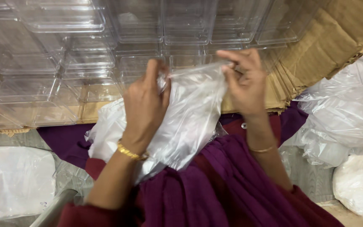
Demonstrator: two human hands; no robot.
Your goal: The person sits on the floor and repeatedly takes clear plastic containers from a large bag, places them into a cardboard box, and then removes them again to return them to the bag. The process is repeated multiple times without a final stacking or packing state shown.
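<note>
A clear plastic bag with something white inside rests on my lap over purple cloth. My left hand pinches the bag's upper edge near its left corner. My right hand grips the same edge at the right corner, fingers curled over it. The two hands hold the bag's mouth stretched between them. A gold bangle sits on each wrist.
Rows of stacked clear plastic boxes lie in front of me on flattened cardboard. A heap of crumpled clear plastic bags is at the right. A white filled bag sits at the lower left beside a metal bar.
</note>
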